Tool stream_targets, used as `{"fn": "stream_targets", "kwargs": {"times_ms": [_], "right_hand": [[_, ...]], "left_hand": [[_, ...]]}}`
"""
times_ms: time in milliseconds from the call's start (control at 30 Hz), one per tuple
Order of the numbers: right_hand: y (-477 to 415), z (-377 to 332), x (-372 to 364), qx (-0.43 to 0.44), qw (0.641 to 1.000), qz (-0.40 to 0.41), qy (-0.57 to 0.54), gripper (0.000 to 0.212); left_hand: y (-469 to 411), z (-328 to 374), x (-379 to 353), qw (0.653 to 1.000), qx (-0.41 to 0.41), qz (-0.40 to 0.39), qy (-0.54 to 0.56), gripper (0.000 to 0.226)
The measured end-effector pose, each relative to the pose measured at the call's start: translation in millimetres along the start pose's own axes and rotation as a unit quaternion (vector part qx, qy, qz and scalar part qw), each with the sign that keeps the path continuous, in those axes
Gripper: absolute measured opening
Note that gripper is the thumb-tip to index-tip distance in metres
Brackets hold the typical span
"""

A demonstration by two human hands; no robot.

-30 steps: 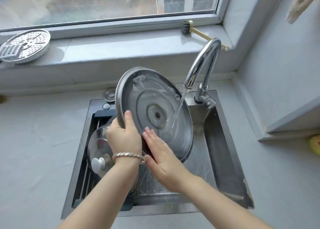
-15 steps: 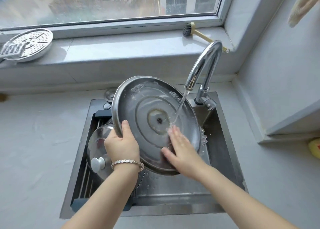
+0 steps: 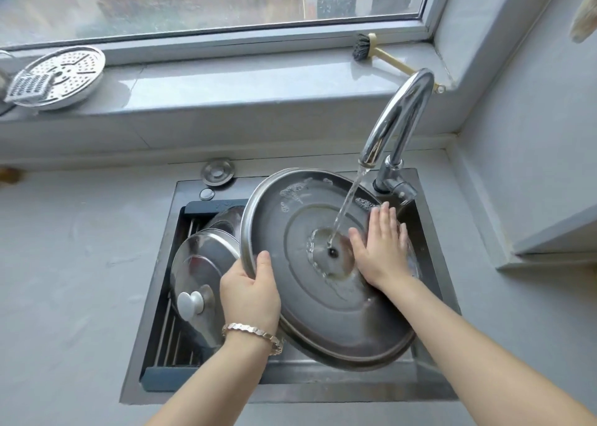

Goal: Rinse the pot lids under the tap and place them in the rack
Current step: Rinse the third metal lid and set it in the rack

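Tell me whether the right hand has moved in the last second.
Yes. The right hand slid up and rightward across the lid: earlier it lay left of the water stream, now it lies right of it, fingertips near the tap base.

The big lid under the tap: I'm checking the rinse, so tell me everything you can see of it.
The big lid is a round disc of grey, steel-looking metal with a raised rim, concentric rings and a dark spot at its centre. Its hollow underside faces up, tilted, over the sink. The left hand grips its left rim, thumb inside; the right hand lies flat on it right of centre. The tap pours water near the centre; suds cling near the far edge.
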State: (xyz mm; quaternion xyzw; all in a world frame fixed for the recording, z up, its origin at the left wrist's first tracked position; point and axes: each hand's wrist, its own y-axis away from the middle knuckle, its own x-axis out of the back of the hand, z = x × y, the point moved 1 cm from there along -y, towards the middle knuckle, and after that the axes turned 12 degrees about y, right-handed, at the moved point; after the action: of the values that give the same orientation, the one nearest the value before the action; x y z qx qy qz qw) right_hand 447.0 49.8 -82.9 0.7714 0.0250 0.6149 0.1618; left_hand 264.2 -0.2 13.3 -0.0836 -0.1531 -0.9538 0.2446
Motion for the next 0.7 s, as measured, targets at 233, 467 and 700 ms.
{"fn": "stream_targets", "kwargs": {"times_ms": [233, 467, 700], "right_hand": [[6.5, -33.3, 2.9, 0.247, 0.968, -0.014, -0.031, 0.083], [29.3, -54.8, 7.0, 0.342, 0.939, -0.033, -0.035, 0.081], [10.6, -60.5, 12.2, 0.272, 0.962, -0.019, -0.029, 0.074]], "left_hand": [[-2.7, -13.3, -2.5, 0.999, 0.034, -0.040, 0.011, 0.021], [-5.4, -17.6, -8.3, 0.997, 0.054, -0.049, 0.024, 0.019], [-7.1, -20.1, -9.2, 0.996, 0.062, -0.058, 0.036, 0.015]]}}
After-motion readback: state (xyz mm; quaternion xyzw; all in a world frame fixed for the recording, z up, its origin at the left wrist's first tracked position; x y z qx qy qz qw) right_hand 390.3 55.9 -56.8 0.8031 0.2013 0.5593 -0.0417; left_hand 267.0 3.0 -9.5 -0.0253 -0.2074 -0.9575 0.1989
